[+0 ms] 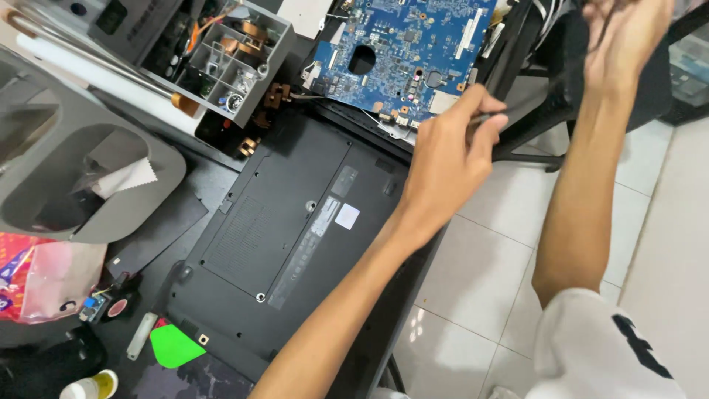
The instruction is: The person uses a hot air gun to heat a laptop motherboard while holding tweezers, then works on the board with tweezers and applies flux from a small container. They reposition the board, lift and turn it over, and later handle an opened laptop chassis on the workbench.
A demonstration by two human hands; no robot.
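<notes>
- Nearest the camera: a white sleeve with a black mark (605, 347) at lower right, on the person's raised right arm.
- Left hand (450, 159): reaches across the desk edge, fingers pinched together around a thin dark tool (484, 117) whose tip is hard to make out; it may be tweezers or a small driver.
- Right hand (624, 37): raised at the top right, partly cut off by the frame and blurred; whether its fingers are closed or released cannot be told.
- Blue circuit board (402, 52): lies at top centre, just beyond the left hand's fingertips, with a round cut-out in it.
- Black laptop base (288, 222): lies underside up below the board, under the left forearm; it carries a small white square label (346, 216) and a long grey strip label beside it.
- Grey parts tray (229, 63): upper left, compartments holding small parts.
- Green triangular pick (173, 345): lower left, beside the laptop's corner.
- Red-and-pink printed plastic bag (37, 277): far left edge.
</notes>
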